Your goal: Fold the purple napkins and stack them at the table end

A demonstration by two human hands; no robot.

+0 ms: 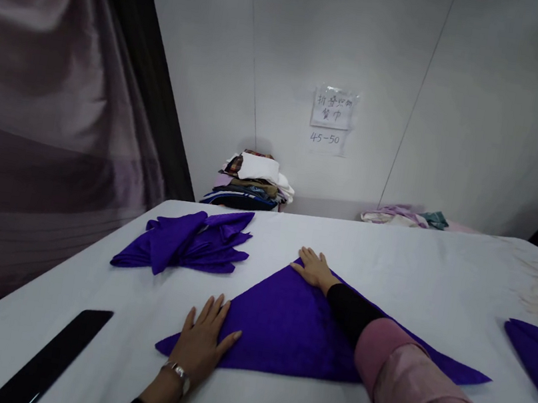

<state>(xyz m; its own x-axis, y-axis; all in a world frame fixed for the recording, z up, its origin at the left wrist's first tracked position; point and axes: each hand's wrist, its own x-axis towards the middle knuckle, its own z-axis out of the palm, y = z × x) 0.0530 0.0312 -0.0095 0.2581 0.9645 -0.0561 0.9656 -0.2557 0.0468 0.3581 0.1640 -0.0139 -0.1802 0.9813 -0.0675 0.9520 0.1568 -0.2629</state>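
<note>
A purple cloth napkin lies on the white-covered table, folded into a wide triangle with its long edge toward me. My left hand rests flat near the triangle's left corner, fingers spread, with a watch on the wrist. At the far tip, my right hand presses down with outstretched fingers, and its forearm crosses over the cloth's right half. Part of the near edge is hidden under that sleeve. Neither hand grips anything.
Loose purple napkins lie heaped at the back left. Another folded purple cloth sits at the right edge. A black flat object lies front left. Beyond the table stand a clothes stack and more fabric.
</note>
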